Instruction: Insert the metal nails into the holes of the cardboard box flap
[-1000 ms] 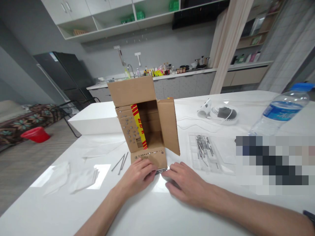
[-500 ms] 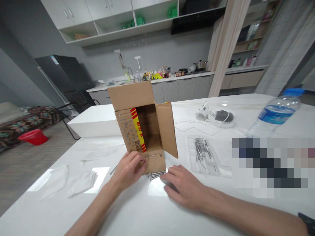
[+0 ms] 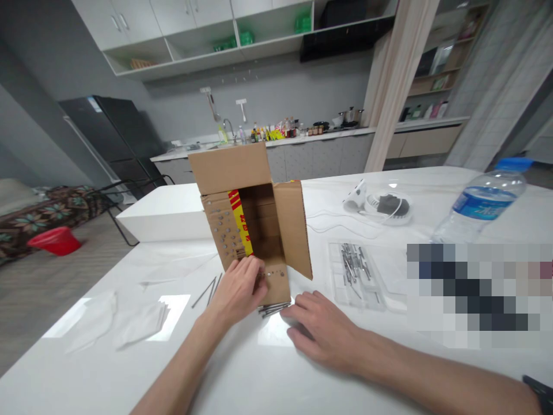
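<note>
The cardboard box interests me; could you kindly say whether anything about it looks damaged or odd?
Yes, the cardboard box has grey round spots, possibly nail heads, across its left flap, and small holes or spots in its lower flap, partly behind the left hand; both are unusual on packaging.

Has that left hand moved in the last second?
Yes: judged against the cardboard box, the left hand has moved away from the loose nails in front, inward over the lower flap, toward the box's opening.
</note>
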The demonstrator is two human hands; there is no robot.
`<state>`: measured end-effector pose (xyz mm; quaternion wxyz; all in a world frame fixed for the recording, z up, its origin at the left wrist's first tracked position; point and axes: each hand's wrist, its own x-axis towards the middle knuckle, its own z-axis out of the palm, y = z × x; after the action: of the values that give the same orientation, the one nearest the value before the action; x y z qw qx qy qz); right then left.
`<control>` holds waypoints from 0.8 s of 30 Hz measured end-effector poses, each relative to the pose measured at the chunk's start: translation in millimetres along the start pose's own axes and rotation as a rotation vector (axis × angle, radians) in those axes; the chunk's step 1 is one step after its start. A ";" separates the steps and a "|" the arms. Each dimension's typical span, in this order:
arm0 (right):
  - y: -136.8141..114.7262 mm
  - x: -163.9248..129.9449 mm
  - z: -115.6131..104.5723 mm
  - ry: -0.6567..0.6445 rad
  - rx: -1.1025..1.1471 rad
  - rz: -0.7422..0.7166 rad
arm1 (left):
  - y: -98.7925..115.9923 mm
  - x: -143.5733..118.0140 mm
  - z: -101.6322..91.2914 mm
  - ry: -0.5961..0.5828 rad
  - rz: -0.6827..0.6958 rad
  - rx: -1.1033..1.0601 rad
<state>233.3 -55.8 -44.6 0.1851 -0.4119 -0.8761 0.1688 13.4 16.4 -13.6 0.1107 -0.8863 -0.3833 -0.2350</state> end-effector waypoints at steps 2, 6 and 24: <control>0.2 0.2 0.2 -0.001 -0.005 0.003 | 0.7 -4.3 1.4 0.021 -0.016 0.009; -0.5 0.6 -0.2 -0.001 -0.003 0.003 | -0.8 -10.7 3.1 0.033 -0.042 0.014; -1.0 1.3 -2.1 -0.005 0.022 0.007 | -0.7 -16.2 -1.5 0.218 -0.046 -0.152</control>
<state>232.8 -55.1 -42.1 0.1869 -0.4125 -0.8732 0.1801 2.7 6.1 -20.4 0.0788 -0.8524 -0.3702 -0.3608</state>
